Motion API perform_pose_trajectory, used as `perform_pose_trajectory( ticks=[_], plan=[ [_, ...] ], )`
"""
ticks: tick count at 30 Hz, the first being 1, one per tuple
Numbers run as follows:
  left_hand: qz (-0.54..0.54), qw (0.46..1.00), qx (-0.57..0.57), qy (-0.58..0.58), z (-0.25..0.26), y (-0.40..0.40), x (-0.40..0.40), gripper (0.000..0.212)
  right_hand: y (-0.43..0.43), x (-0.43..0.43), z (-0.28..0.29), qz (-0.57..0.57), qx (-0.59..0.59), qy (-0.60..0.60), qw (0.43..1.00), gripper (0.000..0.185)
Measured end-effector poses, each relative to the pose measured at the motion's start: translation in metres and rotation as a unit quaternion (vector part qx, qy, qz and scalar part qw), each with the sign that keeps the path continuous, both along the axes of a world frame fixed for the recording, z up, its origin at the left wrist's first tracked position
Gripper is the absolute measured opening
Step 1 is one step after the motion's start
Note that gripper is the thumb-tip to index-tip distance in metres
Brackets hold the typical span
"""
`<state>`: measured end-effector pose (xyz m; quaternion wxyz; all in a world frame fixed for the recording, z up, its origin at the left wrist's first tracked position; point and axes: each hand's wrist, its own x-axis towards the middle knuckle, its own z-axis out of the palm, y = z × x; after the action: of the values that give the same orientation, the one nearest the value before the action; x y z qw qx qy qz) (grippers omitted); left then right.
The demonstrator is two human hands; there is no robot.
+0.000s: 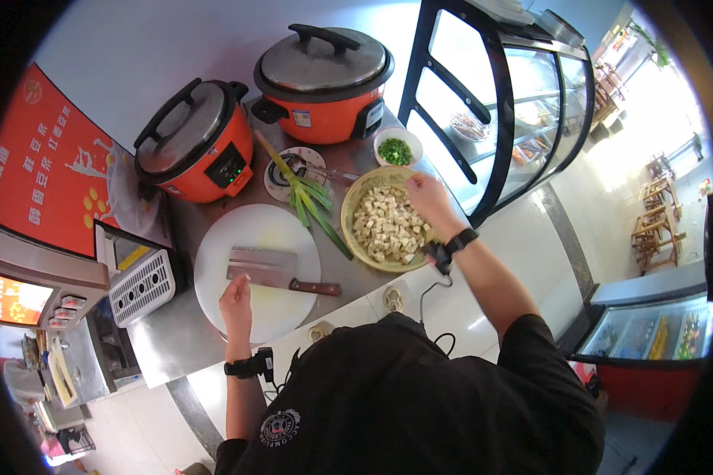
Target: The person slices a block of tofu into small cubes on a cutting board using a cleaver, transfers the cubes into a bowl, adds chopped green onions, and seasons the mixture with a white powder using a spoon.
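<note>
A cleaver point(261, 268) with a wooden handle lies flat on a round white cutting board point(220, 237). My left hand point(236, 300) is over the board at the blade's lower left corner, a small pale bit at its fingertips. My right hand point(431, 199) is at the far right rim of a yellow-green bowl point(349, 228) filled with small pale cubes point(389, 225), probably tofu; whether its fingers grip the rim is unclear. Green onion stalks point(300, 190) lie between board and bowl, across a patterned plate point(275, 178). A white bowl of chopped green onion point(395, 151) stands beyond the cubes.
Two orange rice cookers point(232, 160) point(333, 122) stand at the back of the steel table point(172, 350). A glass display case point(505, 119) is to the right. A drinks dispenser point(41, 267) is at left. A utensil point(333, 172) lies near the plate.
</note>
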<state>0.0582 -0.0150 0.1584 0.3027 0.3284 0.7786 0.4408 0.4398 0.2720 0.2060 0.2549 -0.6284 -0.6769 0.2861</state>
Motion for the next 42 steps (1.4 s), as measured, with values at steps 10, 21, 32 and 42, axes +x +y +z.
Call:
perform_pose_trajectory(
  ticks=[10, 21, 32, 42],
  plan=[
    [-0.009, 0.999, -0.030, 0.005, 0.066, 0.151, 0.170, 0.030, 0.241, 0.116, -0.068, -0.004, -0.350, 0.270, 0.897, 0.045],
    [-0.146, 0.989, 0.022, -0.020, 0.082, 0.244, 0.267, 0.028, 0.253, 0.173, -0.032, 0.079, -0.238, 0.304, 0.919, 0.044],
    [-0.266, 0.950, 0.161, 0.025, 0.116, 0.321, 0.324, 0.023, 0.173, 0.203, 0.051, 0.055, -0.255, 0.375, 0.890, 0.048],
    [-0.379, 0.874, 0.088, 0.290, 0.130, 0.343, 0.358, 0.051, 0.117, 0.181, 0.017, 0.086, -0.265, 0.385, 0.880, 0.045]
  ],
)
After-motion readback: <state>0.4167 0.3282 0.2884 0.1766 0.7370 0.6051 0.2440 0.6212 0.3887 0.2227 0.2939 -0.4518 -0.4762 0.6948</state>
